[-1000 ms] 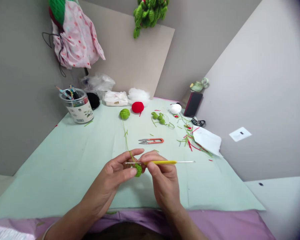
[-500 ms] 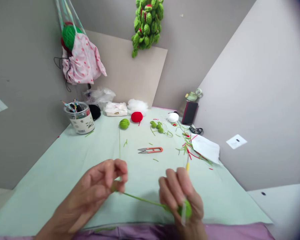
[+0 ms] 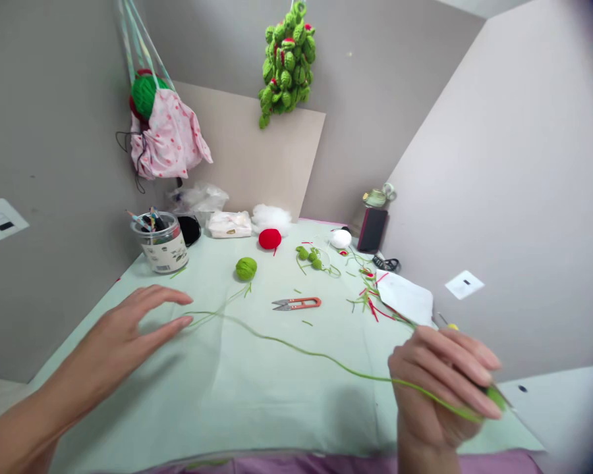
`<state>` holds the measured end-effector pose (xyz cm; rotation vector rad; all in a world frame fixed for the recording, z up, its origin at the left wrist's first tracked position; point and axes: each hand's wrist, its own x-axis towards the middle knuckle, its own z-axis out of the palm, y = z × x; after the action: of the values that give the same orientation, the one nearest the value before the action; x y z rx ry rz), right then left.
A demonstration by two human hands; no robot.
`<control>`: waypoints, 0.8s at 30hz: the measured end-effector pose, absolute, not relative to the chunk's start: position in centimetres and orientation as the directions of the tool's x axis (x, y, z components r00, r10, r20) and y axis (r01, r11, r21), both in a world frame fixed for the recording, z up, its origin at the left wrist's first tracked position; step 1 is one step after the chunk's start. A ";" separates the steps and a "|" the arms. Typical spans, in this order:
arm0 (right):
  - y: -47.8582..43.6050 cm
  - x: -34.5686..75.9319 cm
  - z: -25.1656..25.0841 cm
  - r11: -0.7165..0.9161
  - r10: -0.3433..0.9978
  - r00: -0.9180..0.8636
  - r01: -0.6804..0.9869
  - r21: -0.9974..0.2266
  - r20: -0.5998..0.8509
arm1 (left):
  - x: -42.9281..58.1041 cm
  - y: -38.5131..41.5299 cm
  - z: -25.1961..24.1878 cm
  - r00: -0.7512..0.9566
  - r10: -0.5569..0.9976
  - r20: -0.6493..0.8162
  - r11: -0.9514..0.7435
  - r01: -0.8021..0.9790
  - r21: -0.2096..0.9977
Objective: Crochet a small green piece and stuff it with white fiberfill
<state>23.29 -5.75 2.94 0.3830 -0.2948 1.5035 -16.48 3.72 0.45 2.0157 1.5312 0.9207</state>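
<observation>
My left hand (image 3: 133,326) is over the left side of the table, thumb and fingers apart. Green yarn (image 3: 296,345) loops close to its fingertips; whether it touches them I cannot tell. From there the strand runs right to my right hand (image 3: 439,382), and another length leads to the green yarn ball (image 3: 246,268). Closed and raised at the right, my right hand grips a small green crocheted piece (image 3: 495,397), mostly covered by the fingers. A thin crochet hook with a yellow handle (image 3: 453,326) is in the same hand. Orange-handled thread snips (image 3: 296,303) lie between the hands.
Behind are a red yarn ball (image 3: 269,239), white stuffing (image 3: 271,219), a jar of pens (image 3: 164,253) and small green crocheted pieces (image 3: 316,262). Yarn scraps (image 3: 370,303) and a white paper (image 3: 405,296) lie right, near a phone (image 3: 373,230).
My hands have moved apart, left hand leftward and right hand to the right with the crocheted piece and hook. More yarn stretches between them. The green ball has rolled slightly nearer; my left fingers have spread.
</observation>
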 end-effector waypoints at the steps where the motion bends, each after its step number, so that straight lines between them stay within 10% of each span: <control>1: -6.0 22.7 2.7 0.059 0.917 0.061 -0.998 0.017 0.394 | -15.5 4.7 0.5 0.195 0.951 0.242 -0.307 0.709 0.635; 13: 0.5 19.1 3.2 -0.031 0.944 -0.288 -0.568 -0.823 0.162 | -5.9 18.1 -4.4 0.446 0.865 0.230 -0.478 0.594 0.647; 24: 9.8 16.4 -2.2 -0.132 0.989 -0.117 -0.371 -0.919 -0.094 | -4.2 15.7 -5.5 0.450 0.843 0.296 -0.493 0.423 0.760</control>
<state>16.45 9.82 -2.19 -0.9484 -0.9267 1.5229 -4.24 15.69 -5.49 2.0993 1.0541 0.9010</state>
